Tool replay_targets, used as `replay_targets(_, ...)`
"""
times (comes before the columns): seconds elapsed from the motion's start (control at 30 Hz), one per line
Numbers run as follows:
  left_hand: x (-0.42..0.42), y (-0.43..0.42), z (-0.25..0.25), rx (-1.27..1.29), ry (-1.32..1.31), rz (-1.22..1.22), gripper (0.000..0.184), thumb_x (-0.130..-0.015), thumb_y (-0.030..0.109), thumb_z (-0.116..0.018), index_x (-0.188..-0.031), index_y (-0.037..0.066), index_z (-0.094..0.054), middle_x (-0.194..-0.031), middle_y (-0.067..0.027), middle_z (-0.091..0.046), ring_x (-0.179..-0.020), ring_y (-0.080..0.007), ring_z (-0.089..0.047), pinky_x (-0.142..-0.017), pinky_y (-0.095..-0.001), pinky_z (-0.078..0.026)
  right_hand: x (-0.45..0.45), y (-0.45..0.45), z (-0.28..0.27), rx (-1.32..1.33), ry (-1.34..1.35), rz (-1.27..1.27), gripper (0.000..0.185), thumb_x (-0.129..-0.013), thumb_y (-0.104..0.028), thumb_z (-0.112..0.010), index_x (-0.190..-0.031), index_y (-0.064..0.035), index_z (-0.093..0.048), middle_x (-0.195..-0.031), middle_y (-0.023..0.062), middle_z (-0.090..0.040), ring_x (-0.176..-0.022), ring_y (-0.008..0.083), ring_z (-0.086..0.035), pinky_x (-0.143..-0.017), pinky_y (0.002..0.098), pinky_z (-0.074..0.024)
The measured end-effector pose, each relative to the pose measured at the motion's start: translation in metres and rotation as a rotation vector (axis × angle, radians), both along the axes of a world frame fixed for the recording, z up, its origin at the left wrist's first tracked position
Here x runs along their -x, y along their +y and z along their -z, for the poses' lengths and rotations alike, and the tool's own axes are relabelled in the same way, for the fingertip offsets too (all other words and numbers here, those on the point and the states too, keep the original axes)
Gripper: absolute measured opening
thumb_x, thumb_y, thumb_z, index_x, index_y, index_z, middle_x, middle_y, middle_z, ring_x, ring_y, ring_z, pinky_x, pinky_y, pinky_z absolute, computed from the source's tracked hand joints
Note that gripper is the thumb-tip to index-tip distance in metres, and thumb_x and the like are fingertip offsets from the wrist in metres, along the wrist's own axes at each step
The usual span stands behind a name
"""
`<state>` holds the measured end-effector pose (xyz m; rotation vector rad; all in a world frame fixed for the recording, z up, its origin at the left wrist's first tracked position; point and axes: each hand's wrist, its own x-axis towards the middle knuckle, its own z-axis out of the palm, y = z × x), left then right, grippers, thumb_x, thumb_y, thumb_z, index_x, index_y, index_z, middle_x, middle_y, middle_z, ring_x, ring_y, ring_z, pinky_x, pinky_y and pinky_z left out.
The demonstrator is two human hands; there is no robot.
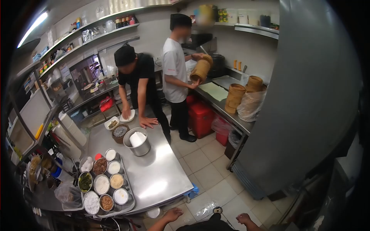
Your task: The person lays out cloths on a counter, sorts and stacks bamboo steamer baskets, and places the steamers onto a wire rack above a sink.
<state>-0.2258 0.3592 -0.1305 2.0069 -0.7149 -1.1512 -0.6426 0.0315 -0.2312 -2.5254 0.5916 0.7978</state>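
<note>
Here, blurred sleeve lettering (170, 70) beyond bare hands (173, 214).

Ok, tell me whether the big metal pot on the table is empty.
Not empty: the pot stands uncovered on the table, and a white lump, which I cannot identify, sits inside it.

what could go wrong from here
The floor has a shiny patch ahead; if wet, it might be slippery. The tray of uncovered ingredients sits close to the near edge of the table, so a bump could spill them. The tilted steamer stack held by the white-shirted co-worker might slip.
</note>
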Motion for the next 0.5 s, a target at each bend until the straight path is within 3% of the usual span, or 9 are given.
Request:
replay_targets(0.03,0.006,-0.015,-0.024,0.042,0.025,0.030,0.040,-0.090,0.033,-0.066,-0.114,0.002,-0.064,-0.098,-0.0147,-0.070,-0.095,-0.0211,-0.067,-0.087,-0.0320,-0.051,-0.009,-0.007,-0.009,0.054,-0.097,0.161,0.018,-0.092,-0.019,-0.056,-0.091,-0.0058,-0.068,-0.074,0.0065,-0.069,-0.060,0.0158,-0.066,-0.057,0.0308,-0.0527)
replay_targets(0.1,0.019,-0.042,-0.072,0.134,-0.010,0.043,0.033,-0.090,0.027,-0.066,-0.112,0.003,-0.064,-0.096,-0.0129,-0.070,-0.094,-0.0181,-0.065,-0.086,-0.0312,-0.051,-0.047,-0.012,-0.073,-0.232,-0.580,0.945,0.013,-0.090,-0.012,-0.060,-0.081,-0.0054,-0.065,-0.066,0.0043,-0.065,-0.058,0.0125,-0.061,-0.056,0.0256,-0.0490)
replay_targets(0.17,0.026,-0.075,-0.100,0.213,-0.040,0.047,0.026,-0.091,0.021,-0.066,-0.110,0.003,-0.065,-0.094,-0.0111,-0.069,-0.093,-0.0151,-0.064,-0.085,-0.0303,-0.051,-0.098,-0.019,-0.190,-0.427,-0.871,1.118,0.010,-0.090,-0.009,-0.060,-0.081,-0.0052,-0.061,-0.066,0.0037,-0.061,-0.062,0.0102,-0.058,-0.056,0.0233,-0.0465)
replay_targets(0.23,0.029,-0.105,-0.123,0.543,-0.274,0.009,0.017,-0.092,0.014,-0.063,-0.106,0.004,-0.065,-0.089,-0.0067,-0.068,-0.083,-0.0124,-0.063,-0.073,-0.0273,-0.049,-0.134,-0.017,-0.314,-0.679,-1.359,1.064,0.009,-0.087,-0.010,-0.067,-0.084,-0.0031,-0.061,-0.074,0.0044,-0.061,-0.067,0.0090,-0.057,-0.060,0.0248,-0.0461)
replay_targets(0.3,0.018,-0.138,-0.143,0.692,-0.559,-0.021,0.010,-0.089,0.007,-0.063,-0.098,0.003,-0.065,-0.090,-0.0088,-0.065,-0.084,-0.0167,-0.062,-0.073,-0.0284,-0.050,-0.143,-0.015,-0.417,-0.587,-1.650,0.794,0.017,-0.087,-0.016,-0.069,-0.089,-0.0024,-0.059,-0.076,0.0058,-0.061,-0.066,0.0120,-0.057,-0.061,0.0264,-0.0467)
replay_targets(0.37,0.000,-0.163,-0.150,0.691,-0.712,-0.091,0.009,-0.086,0.003,-0.062,-0.095,0.003,-0.064,-0.093,-0.0114,-0.062,-0.086,-0.0221,-0.062,-0.072,-0.0304,-0.050,-0.143,-0.016,-0.505,-0.201,-2.073,0.231,0.019,-0.085,-0.017,-0.071,-0.087,-0.0028,-0.059,-0.073,0.0050,-0.060,-0.060,0.0143,-0.056,-0.057,0.0262,-0.0455)
replay_targets(0.4,-0.005,-0.172,-0.150,0.676,-0.721,-0.094,0.009,-0.086,0.003,-0.062,-0.095,0.003,-0.064,-0.093,-0.0114,-0.062,-0.086,-0.0221,-0.062,-0.072,-0.0304,-0.050,-0.132,-0.024,-0.528,-0.308,-2.153,-0.123,0.027,-0.086,-0.029,-0.071,-0.085,-0.0072,-0.055,-0.081,0.0053,-0.056,-0.068,0.0173,-0.052,-0.054,0.0261,-0.0441)
replay_targets(0.43,-0.011,-0.182,-0.151,0.656,-0.721,-0.156,0.011,-0.084,0.001,-0.062,-0.094,0.003,-0.064,-0.093,-0.0125,-0.062,-0.084,-0.0252,-0.062,-0.073,-0.0324,-0.051,-0.116,-0.042,-0.542,-0.230,-2.232,-0.522,0.027,-0.083,-0.027,-0.075,-0.082,-0.0099,-0.054,-0.081,0.0022,-0.052,-0.072,0.0153,-0.051,-0.054,0.0259,-0.0426)
replay_targets(0.5,-0.023,-0.188,-0.144,0.627,-0.733,-0.211,0.012,-0.082,0.000,-0.061,-0.093,0.004,-0.064,-0.093,-0.0135,-0.061,-0.082,-0.0283,-0.063,-0.074,-0.0344,-0.052,-0.097,-0.021,-0.572,-0.139,-2.647,-0.538,0.028,-0.089,-0.034,-0.065,-0.078,-0.0129,-0.050,-0.080,-0.0005,-0.046,-0.070,0.0124,-0.046,-0.058,0.0221,-0.0388)
